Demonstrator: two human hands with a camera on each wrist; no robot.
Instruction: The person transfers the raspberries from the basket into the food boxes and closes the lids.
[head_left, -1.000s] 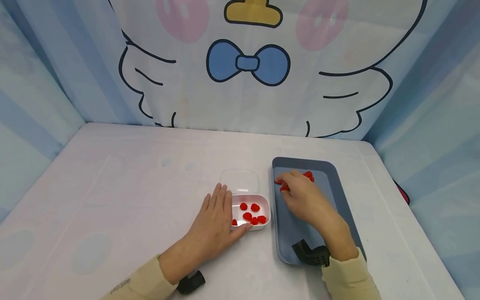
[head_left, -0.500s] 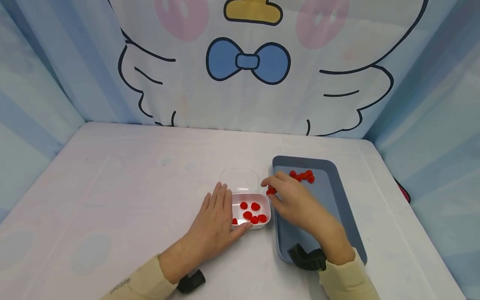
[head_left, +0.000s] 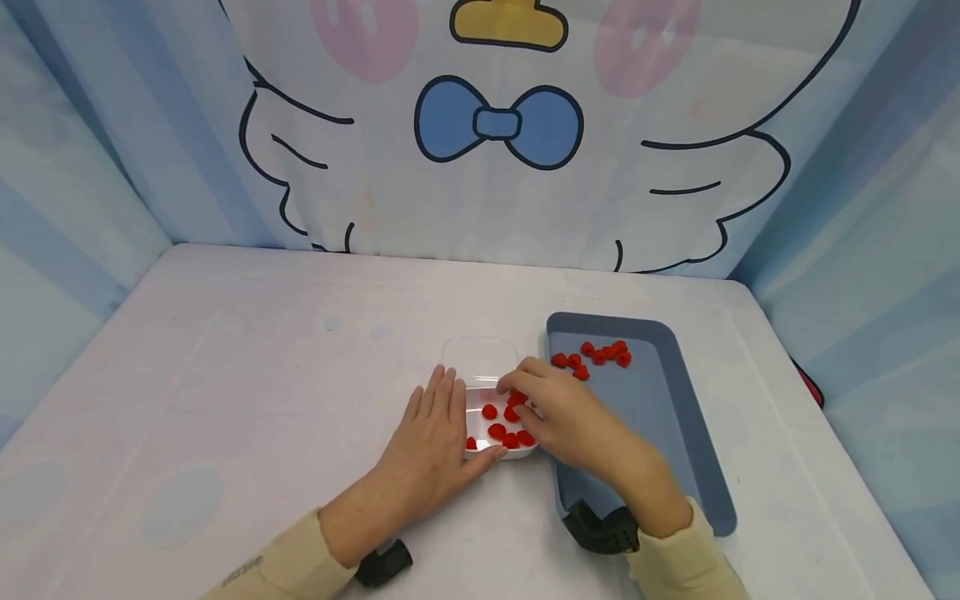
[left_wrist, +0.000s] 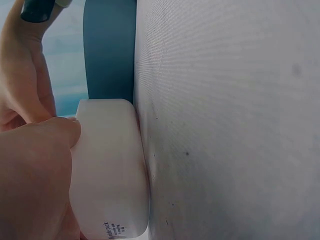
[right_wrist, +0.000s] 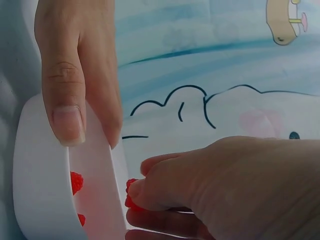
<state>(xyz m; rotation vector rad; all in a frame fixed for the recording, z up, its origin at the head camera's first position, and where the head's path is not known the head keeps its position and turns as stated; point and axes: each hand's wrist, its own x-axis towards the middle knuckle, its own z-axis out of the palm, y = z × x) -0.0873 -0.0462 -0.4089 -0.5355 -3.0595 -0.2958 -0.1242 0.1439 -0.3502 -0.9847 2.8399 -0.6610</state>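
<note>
In the head view my left hand [head_left: 423, 442] lies with straight fingers along the left side of a small white box [head_left: 517, 455], its thumb on the near rim. Several red raspberries [head_left: 497, 431] lie inside. Over the box's right end, my right hand [head_left: 577, 421] pinches a raspberry [right_wrist: 132, 195] between thumb and fingers, just by the rim in the right wrist view. More raspberries [head_left: 598, 357] sit at the far end of a blue-grey tray [head_left: 637, 408] to the right. In the left wrist view, the thumb presses the rim of the white box [left_wrist: 110, 165].
A clear plastic lid [head_left: 480, 354] lies just behind the box. The tray stands close to the box's right side on a pale table [head_left: 300, 333]. A printed curtain [head_left: 487, 208] rises along the table's back edge.
My right hand has moved left from the tray to above the box, carrying a raspberry. The left hand has stayed on the box.
</note>
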